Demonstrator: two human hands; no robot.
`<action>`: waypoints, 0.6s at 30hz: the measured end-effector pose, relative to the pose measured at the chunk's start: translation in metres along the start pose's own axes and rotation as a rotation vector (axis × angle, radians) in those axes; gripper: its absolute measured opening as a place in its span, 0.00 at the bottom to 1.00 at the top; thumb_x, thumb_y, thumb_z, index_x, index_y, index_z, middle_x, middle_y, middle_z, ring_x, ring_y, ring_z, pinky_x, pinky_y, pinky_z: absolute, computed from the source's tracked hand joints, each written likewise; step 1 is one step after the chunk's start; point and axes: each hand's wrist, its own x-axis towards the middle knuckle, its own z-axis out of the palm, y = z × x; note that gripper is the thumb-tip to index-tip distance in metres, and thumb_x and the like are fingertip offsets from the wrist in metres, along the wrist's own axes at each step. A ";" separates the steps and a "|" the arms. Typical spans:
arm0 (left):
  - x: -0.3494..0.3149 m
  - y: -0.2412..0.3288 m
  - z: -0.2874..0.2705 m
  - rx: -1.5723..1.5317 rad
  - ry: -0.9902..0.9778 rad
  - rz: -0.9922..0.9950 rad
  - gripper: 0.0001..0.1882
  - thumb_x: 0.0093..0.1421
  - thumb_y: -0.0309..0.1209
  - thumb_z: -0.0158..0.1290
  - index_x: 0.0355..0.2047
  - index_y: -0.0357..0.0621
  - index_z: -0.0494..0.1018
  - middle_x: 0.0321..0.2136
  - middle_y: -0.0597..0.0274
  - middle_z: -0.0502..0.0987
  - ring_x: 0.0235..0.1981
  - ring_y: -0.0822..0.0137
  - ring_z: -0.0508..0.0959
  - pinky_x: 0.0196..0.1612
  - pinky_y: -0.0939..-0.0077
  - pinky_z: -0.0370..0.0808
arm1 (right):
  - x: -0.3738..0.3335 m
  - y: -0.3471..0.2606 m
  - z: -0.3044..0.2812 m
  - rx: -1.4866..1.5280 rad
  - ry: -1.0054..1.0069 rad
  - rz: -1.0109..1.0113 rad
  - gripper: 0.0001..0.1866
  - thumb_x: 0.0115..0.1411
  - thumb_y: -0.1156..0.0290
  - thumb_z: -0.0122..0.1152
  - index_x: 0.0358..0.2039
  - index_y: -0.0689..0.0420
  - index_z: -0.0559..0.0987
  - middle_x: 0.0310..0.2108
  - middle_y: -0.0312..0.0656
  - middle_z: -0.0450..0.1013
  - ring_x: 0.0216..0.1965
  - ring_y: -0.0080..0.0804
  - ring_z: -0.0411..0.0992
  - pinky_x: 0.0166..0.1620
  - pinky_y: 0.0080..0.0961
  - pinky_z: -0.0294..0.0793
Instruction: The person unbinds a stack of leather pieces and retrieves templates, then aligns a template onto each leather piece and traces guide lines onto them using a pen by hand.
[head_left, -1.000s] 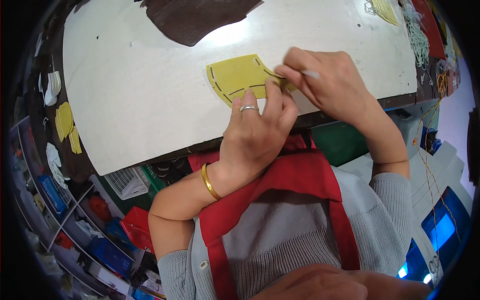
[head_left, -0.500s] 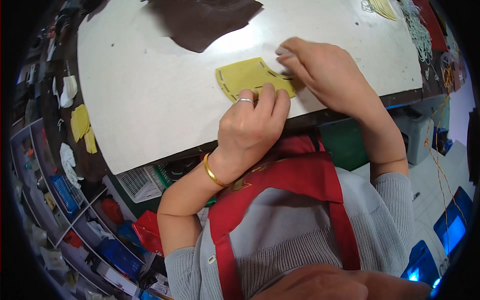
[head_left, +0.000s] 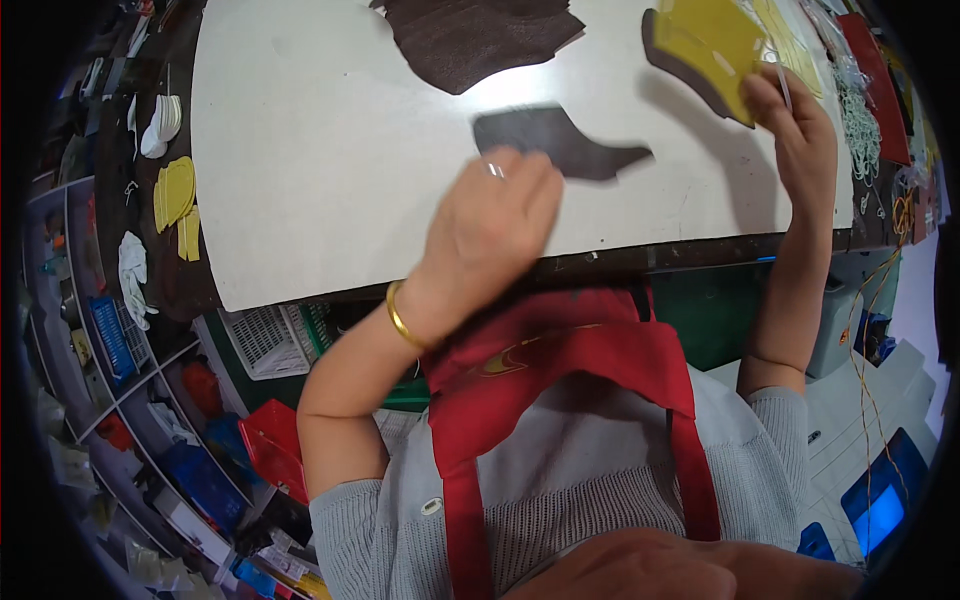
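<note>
My left hand (head_left: 497, 205) is closed at the near edge of a curved dark grey leather piece (head_left: 570, 140), low over the white tabletop. Both are slightly smeared by motion, and the fingertips partly cover the edge. At the far right, my right hand (head_left: 800, 125) grips the lower corner of a yellow pattern template (head_left: 705, 40) between thumb and fingers. A thin whitish stick (head_left: 784, 88) also shows in that hand; its kind cannot be made out. Beside and partly under the template is a dark brown leather piece (head_left: 690, 83).
Dark brown leather (head_left: 470, 45) lies at the back of the white table (head_left: 330, 180). More yellow pieces (head_left: 175, 195) and a white cloth (head_left: 133, 280) sit at the left edge. Pale green cords (head_left: 862, 135) lie at the right. Open shelves and a red basket (head_left: 275, 445) stand lower left.
The yellow template has left the table under my left hand and is now up at the far right in my right hand. A dark grey leather piece now shows at my left fingers.
</note>
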 end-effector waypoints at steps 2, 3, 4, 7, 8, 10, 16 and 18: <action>-0.013 0.010 0.001 -0.056 0.033 0.027 0.14 0.51 0.25 0.60 0.40 0.40 0.78 0.40 0.58 0.78 0.40 0.58 0.79 0.43 0.66 0.78 | -0.013 -0.035 0.026 0.075 -0.197 0.050 0.09 0.65 0.69 0.65 0.42 0.58 0.82 0.28 0.31 0.76 0.30 0.13 0.71 0.34 0.15 0.70; -0.017 0.012 0.002 -0.104 0.092 0.010 0.13 0.51 0.24 0.60 0.39 0.40 0.78 0.40 0.58 0.78 0.40 0.57 0.79 0.43 0.66 0.78 | -0.020 -0.051 0.039 0.041 -0.311 0.138 0.08 0.65 0.68 0.65 0.39 0.59 0.82 0.25 0.32 0.75 0.28 0.13 0.70 0.32 0.16 0.70; -0.020 0.012 0.003 -0.143 0.151 -0.010 0.12 0.51 0.23 0.60 0.38 0.41 0.79 0.39 0.58 0.79 0.40 0.57 0.80 0.43 0.66 0.79 | -0.025 -0.052 0.051 0.045 -0.407 0.145 0.08 0.64 0.68 0.65 0.37 0.59 0.82 0.22 0.32 0.74 0.26 0.15 0.70 0.31 0.18 0.70; -0.027 0.011 0.002 -0.146 0.252 -0.043 0.14 0.51 0.21 0.60 0.40 0.39 0.79 0.39 0.56 0.79 0.42 0.55 0.80 0.43 0.66 0.80 | -0.026 -0.052 0.075 -0.035 -0.525 0.088 0.11 0.64 0.66 0.65 0.39 0.61 0.82 0.22 0.41 0.76 0.24 0.23 0.72 0.32 0.24 0.73; -0.029 0.011 0.003 -0.146 0.250 -0.051 0.14 0.51 0.21 0.60 0.40 0.39 0.79 0.39 0.56 0.79 0.42 0.55 0.80 0.43 0.66 0.80 | -0.026 -0.050 0.078 -0.034 -0.533 0.089 0.11 0.64 0.66 0.65 0.39 0.61 0.82 0.22 0.41 0.76 0.24 0.23 0.72 0.32 0.24 0.73; -0.030 0.013 0.008 -0.187 0.243 -0.129 0.15 0.51 0.19 0.60 0.40 0.39 0.79 0.40 0.54 0.80 0.42 0.54 0.81 0.43 0.66 0.81 | -0.024 -0.047 0.084 -0.129 -0.561 0.064 0.12 0.63 0.65 0.65 0.39 0.61 0.82 0.23 0.46 0.77 0.24 0.31 0.76 0.33 0.28 0.74; -0.028 0.019 0.009 -0.129 0.221 -0.147 0.18 0.51 0.21 0.58 0.44 0.41 0.80 0.41 0.56 0.80 0.42 0.56 0.80 0.42 0.68 0.81 | -0.026 -0.047 0.088 -0.269 -0.545 -0.090 0.12 0.62 0.63 0.65 0.38 0.59 0.82 0.26 0.47 0.79 0.27 0.41 0.79 0.34 0.31 0.76; -0.023 0.023 0.003 -0.079 0.153 -0.142 0.19 0.51 0.22 0.57 0.46 0.42 0.80 0.42 0.58 0.80 0.41 0.58 0.80 0.41 0.70 0.81 | -0.024 -0.046 0.089 -0.278 -0.541 -0.086 0.13 0.61 0.63 0.65 0.38 0.60 0.82 0.26 0.47 0.79 0.28 0.40 0.79 0.35 0.31 0.76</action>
